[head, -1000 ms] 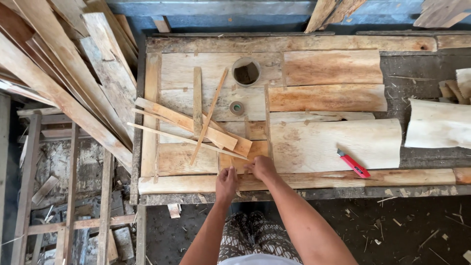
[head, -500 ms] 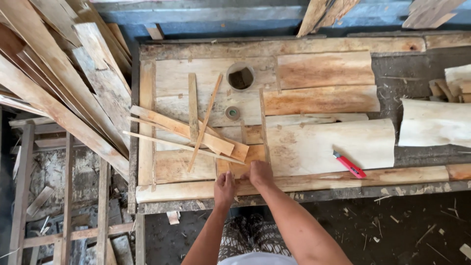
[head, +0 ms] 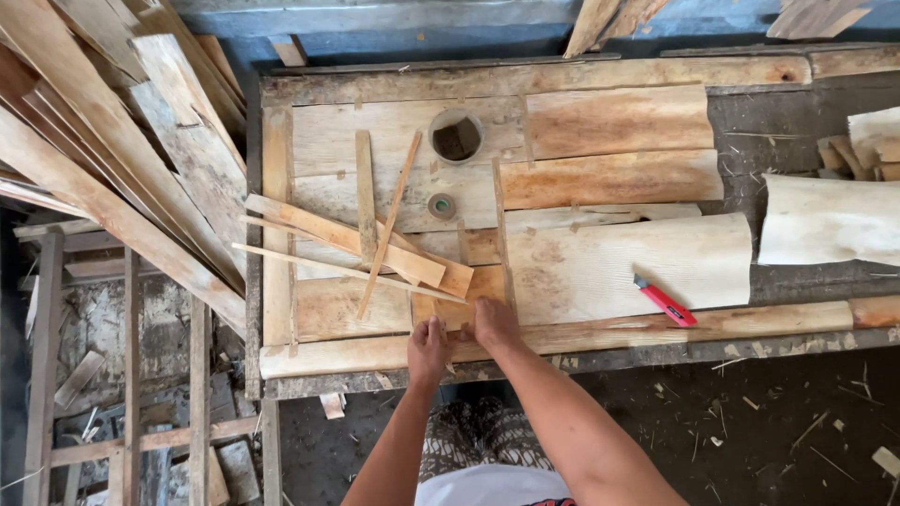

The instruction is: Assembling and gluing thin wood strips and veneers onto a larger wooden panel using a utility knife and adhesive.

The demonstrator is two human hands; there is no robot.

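A small flat wood piece point(head: 461, 309) is pressed at the workbench's point(head: 581, 339) near edge under the left hand point(head: 427, 349) and right hand point(head: 494, 324), fingers seemingly flat, gripping nothing; it is judged light, stiff, splintery, best taken by its edges

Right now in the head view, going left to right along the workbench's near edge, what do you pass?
Leaning planks → left hand → right hand → red cutter → pale curved board.
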